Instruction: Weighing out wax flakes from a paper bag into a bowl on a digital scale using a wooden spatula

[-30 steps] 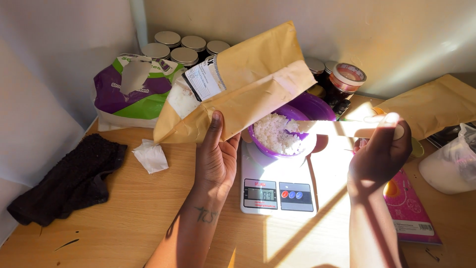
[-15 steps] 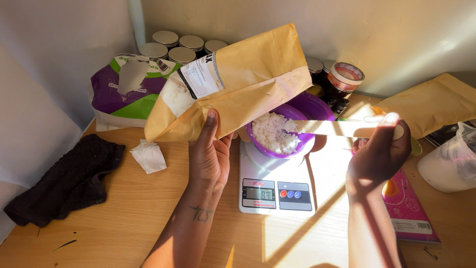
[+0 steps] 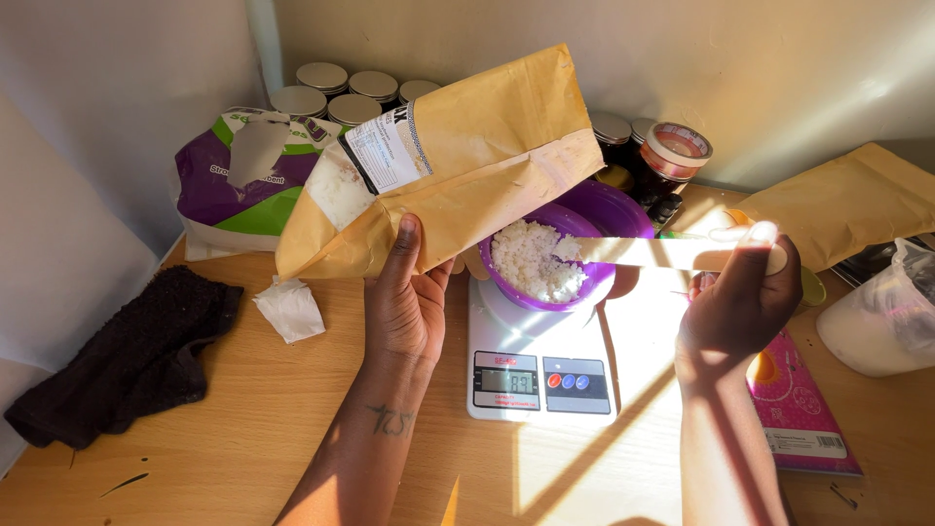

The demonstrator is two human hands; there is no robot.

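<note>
My left hand (image 3: 404, 292) grips a large brown paper bag (image 3: 487, 166) from below and holds it tilted, with its mouth over a purple bowl (image 3: 604, 219). The bowl holds white flaky stuff (image 3: 531, 258) and stands on a white digital kitchen scale (image 3: 536, 360). To the right of the bowl, my right hand (image 3: 740, 297) holds a long pale strip (image 3: 662, 251) that looks like paper, and its far end reaches the bowl's rim.
Several lidded jars (image 3: 336, 88) stand at the back wall beside a purple and green bag (image 3: 234, 180). A dark cloth (image 3: 127, 356) and a crumpled tissue (image 3: 290, 310) lie at left. At right are a second brown bag (image 3: 847, 200), a pink booklet (image 3: 794, 399) and a white plastic bag (image 3: 881, 317).
The brown bag has shifted slightly left and tipped a little more. My right hand with the strip has stayed in place.
</note>
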